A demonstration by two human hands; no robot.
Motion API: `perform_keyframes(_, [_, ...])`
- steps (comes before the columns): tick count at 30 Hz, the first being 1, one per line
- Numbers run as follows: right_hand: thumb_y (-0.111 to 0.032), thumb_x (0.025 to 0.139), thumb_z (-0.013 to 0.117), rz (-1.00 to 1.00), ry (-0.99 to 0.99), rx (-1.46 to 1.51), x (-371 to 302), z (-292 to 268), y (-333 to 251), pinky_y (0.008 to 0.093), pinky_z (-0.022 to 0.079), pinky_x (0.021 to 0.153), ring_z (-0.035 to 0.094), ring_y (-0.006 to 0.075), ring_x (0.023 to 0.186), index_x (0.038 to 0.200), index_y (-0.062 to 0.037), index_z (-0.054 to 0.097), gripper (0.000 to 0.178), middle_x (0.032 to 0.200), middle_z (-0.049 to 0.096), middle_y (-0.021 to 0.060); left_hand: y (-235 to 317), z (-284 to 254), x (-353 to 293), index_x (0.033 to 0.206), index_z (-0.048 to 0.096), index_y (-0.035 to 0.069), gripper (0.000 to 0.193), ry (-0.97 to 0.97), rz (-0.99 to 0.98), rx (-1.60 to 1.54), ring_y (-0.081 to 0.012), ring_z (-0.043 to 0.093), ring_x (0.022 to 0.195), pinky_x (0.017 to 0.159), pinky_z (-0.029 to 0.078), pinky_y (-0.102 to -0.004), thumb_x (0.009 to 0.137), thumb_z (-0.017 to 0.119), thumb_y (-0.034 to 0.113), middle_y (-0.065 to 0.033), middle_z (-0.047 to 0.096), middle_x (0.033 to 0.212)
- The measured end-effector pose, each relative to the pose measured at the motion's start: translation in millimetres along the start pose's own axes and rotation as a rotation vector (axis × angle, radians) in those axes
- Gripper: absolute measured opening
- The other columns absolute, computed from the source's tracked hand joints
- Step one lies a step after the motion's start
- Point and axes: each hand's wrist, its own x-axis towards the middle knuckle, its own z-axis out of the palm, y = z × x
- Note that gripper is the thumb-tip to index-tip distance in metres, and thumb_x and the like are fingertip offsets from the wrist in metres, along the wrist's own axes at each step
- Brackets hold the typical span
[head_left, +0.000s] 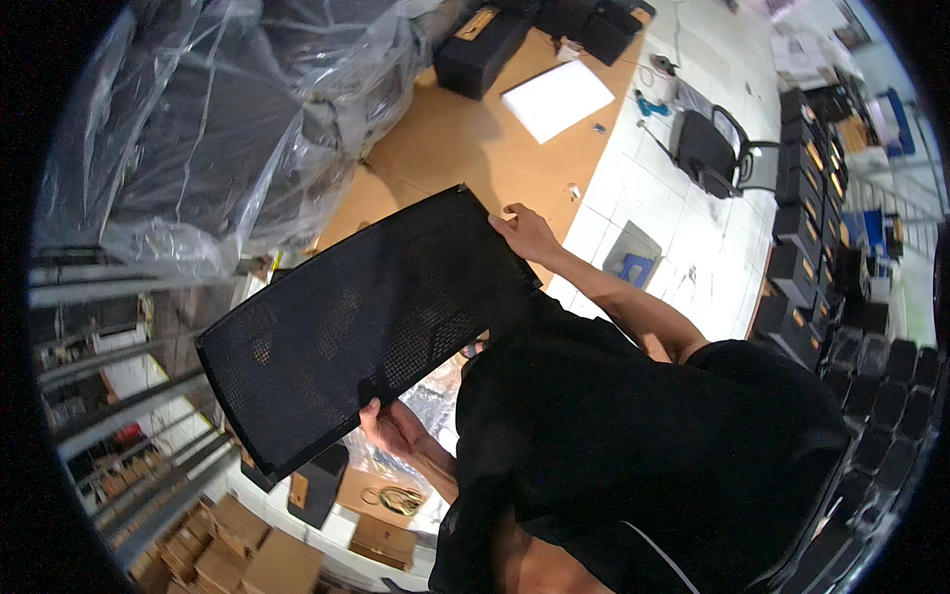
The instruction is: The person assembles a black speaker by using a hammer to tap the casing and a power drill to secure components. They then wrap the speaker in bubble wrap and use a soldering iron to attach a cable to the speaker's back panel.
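Note:
A large black perforated panel (346, 327) with a narrow solid frame is held up at a slant before my body. My left hand (394, 430) grips its lower long edge, the thumb on the face and the other fingers behind. At the panel's right short edge is my right hand (526, 236), with its fingers bent against the edge near the upper corner. Some fingertips of both hands are hidden. Light shows through patches of the mesh.
Clear plastic sheeting (237, 129) covers a big stack at upper left. Beyond the panel a brown board (445, 139) bears a white slab (557, 100) and black boxes (482, 51). An office chair (708, 153) stands on white tiles. Cardboard boxes (282, 564) lie at lower left.

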Motion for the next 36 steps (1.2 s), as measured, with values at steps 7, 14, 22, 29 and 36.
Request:
perform_keyframes(7, [-0.039, 0.091, 0.058, -0.033, 0.279, 0.140, -38, -35, 51, 0.0385, 0.052, 0.078, 0.068, 0.0337, 0.088, 0.111, 0.0081, 0.058, 0.051, 0.092, 0.069, 0.0238, -12, 76, 30, 0.119, 0.055, -0.008, 0.050, -0.299, -0.049, 0.145, -0.0285, 0.056, 0.110, 0.104, 0.040, -0.0412, 0.069, 0.058, -0.004, -0.0161, 0.058, 0.122])
perform_keyframes(14, [-0.035, 0.092, 0.059, -0.348, 0.153, 0.497, -12, -55, -35, 0.0366, 0.050, 0.070, 0.067, 0.0247, 0.081, 0.101, 0.0016, 0.065, 0.038, 0.089, 0.069, 0.0164, -50, 198, 81, 0.084, 0.060, 0.001, 0.019, -0.434, 0.370, 0.769, -0.0114, 0.054, 0.067, 0.064, 0.048, -0.0275, 0.087, 0.071, 0.017, -0.0014, 0.063, 0.079])
perform_keyframes(22, [-0.025, 0.093, 0.062, -0.564, 0.113, 0.761, 68, -156, -110, 0.0285, 0.052, 0.071, 0.066, 0.0162, 0.082, 0.111, 0.0023, 0.058, 0.033, 0.092, 0.068, 0.0100, -161, 333, 74, 0.093, 0.064, -0.004, 0.015, -0.968, 0.412, 1.202, -0.0079, 0.045, 0.065, 0.057, 0.038, -0.0249, 0.092, 0.060, 0.010, -0.0014, 0.058, 0.071])
perform_keyframes(29, [-0.016, 0.097, 0.056, -0.432, 0.213, 1.361, 134, -239, -77, 0.0269, 0.054, 0.071, 0.064, 0.0134, 0.084, 0.115, -0.0005, 0.055, 0.024, 0.099, 0.066, 0.0088, -258, 433, 53, 0.110, 0.063, -0.002, 0.022, -1.272, 0.353, 1.438, -0.0118, 0.056, 0.073, 0.068, 0.047, -0.0296, 0.089, 0.061, 0.003, -0.0140, 0.066, 0.082])
perform_keyframes(36, [-0.015, 0.096, 0.055, -0.290, 0.508, 1.226, 167, -332, -15, 0.0284, 0.054, 0.068, 0.065, 0.0151, 0.078, 0.117, -0.0007, 0.058, 0.026, 0.094, 0.069, 0.0119, -374, 528, 52, 0.115, 0.063, -0.001, 0.027, -1.571, 0.158, 1.345, -0.0096, 0.059, 0.079, 0.073, 0.048, -0.0284, 0.088, 0.062, 0.004, -0.0136, 0.070, 0.090])
